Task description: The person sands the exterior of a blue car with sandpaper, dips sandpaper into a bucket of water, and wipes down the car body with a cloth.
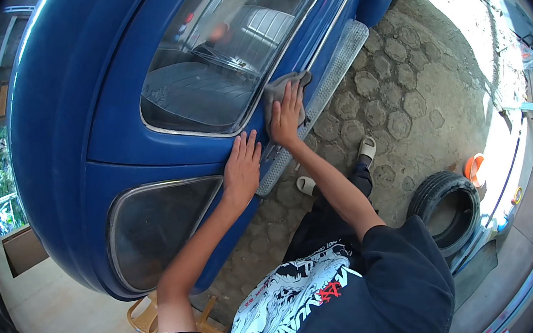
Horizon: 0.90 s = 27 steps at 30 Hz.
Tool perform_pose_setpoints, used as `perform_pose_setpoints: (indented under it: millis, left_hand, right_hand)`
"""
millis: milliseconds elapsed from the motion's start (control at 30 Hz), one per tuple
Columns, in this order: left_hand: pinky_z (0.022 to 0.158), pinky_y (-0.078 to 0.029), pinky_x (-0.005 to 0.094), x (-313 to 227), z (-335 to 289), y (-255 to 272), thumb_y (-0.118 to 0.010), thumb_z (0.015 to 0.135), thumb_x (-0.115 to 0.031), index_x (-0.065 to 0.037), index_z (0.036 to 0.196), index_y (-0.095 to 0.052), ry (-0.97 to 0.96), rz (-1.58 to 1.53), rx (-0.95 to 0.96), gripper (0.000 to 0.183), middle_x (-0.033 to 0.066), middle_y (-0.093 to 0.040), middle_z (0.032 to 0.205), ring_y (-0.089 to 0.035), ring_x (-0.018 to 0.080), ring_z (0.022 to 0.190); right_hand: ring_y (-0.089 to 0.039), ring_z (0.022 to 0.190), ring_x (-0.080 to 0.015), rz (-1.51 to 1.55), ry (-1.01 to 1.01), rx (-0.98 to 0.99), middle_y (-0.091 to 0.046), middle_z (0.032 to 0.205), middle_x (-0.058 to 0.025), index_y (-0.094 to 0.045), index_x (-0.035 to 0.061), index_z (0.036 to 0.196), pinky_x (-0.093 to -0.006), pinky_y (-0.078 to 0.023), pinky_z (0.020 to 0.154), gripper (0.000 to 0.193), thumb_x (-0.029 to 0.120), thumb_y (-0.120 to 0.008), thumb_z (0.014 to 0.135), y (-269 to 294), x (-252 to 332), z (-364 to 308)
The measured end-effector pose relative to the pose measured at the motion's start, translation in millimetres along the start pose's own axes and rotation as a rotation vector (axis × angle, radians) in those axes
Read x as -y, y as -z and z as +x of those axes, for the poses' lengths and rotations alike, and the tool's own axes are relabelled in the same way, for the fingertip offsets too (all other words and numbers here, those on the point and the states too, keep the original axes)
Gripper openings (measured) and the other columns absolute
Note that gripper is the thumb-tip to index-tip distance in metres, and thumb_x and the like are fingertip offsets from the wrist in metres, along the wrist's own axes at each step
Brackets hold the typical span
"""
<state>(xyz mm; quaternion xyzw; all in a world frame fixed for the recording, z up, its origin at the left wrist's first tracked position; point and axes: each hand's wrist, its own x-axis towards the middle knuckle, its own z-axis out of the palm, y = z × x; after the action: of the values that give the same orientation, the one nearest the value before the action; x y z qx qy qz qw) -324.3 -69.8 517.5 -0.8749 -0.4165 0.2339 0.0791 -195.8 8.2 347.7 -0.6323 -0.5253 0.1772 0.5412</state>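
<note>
A rounded blue car (123, 146) fills the left and top of the view. My right hand (286, 117) presses a grey cloth (271, 93) against the door, just below the chrome-edged door window (187, 103). Its fingers are stretched over the cloth, and the fabric bunches out around them. To the left, my left hand (242, 169) lies on the blue bodywork near the lower corner of that window. Its fingers are extended and nothing shows in it. The rear side window (156, 235) is left of my left forearm.
A ribbed metal running board (338, 69) juts out along the car's lower side. On the hexagon-paved ground (400, 125) lies a loose black tyre (425, 201), with an orange ring-shaped object (475, 170) beyond it. A tan plastic chair (142, 319) stands behind the car's rear.
</note>
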Motion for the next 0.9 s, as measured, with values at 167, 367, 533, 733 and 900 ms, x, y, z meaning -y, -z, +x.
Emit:
perform_pose_setpoints:
  millis: [167,367,533,733,900]
  left_hand:
    - [0.130,-0.016,0.0480,21,-26,15,-0.057,0.102,-0.028,-0.008,0.149,-0.056,-0.014,-0.050,-0.080,0.052,0.0170,-0.043,0.163,-0.033,0.0286,0.154]
    - [0.126,-0.027,0.0478,45,-41,50,-0.060,0.095,-0.011,-0.010,0.136,-0.068,0.028,-0.314,-0.316,0.041,0.0128,-0.054,0.154,-0.043,0.0286,0.149]
    - [0.112,-0.046,0.0456,63,-72,66,-0.064,0.087,0.001,-0.012,0.112,-0.079,-0.065,-0.610,-0.551,0.032,0.0067,-0.073,0.130,-0.059,0.0310,0.132]
    - [0.098,-0.054,0.0381,71,-127,70,-0.067,0.086,0.006,-0.009,0.102,-0.079,0.203,-0.544,-0.943,0.025,0.0060,-0.078,0.113,-0.066,0.0284,0.117]
    - [0.095,-0.054,0.0373,74,-135,69,-0.067,0.092,0.003,-0.010,0.096,-0.078,0.319,-0.469,-1.097,0.017,0.0052,-0.078,0.110,-0.066,0.0266,0.112]
  right_hand:
    - [-0.019,0.153,-0.0551,0.041,-0.287,-0.170,-0.019,0.168,-0.0323,-0.022,-0.0036,0.163,-0.0585,-0.015,0.125,0.065,0.035,-0.033,0.113,-8,-30,88]
    - [-0.008,0.155,-0.0572,0.042,-0.058,-0.048,-0.015,0.170,-0.0323,-0.017,-0.0090,0.162,-0.0620,-0.007,0.125,0.067,0.031,-0.033,0.112,-15,52,-75]
    - [-0.008,0.156,-0.0562,-0.039,-0.122,0.103,-0.013,0.171,-0.0292,-0.019,-0.0017,0.165,-0.0666,-0.008,0.123,0.067,0.035,-0.035,0.111,-4,43,-75]
    - [-0.015,0.156,-0.0517,0.000,-0.390,-0.211,-0.020,0.170,-0.0281,-0.027,0.0144,0.167,-0.0622,-0.010,0.125,0.064,0.042,-0.040,0.110,-18,40,32]
    - [-0.004,0.160,-0.0479,0.234,-0.437,0.097,-0.006,0.174,-0.0265,-0.019,0.0060,0.167,-0.0661,-0.001,0.123,0.065,0.039,-0.031,0.112,-25,113,-117]
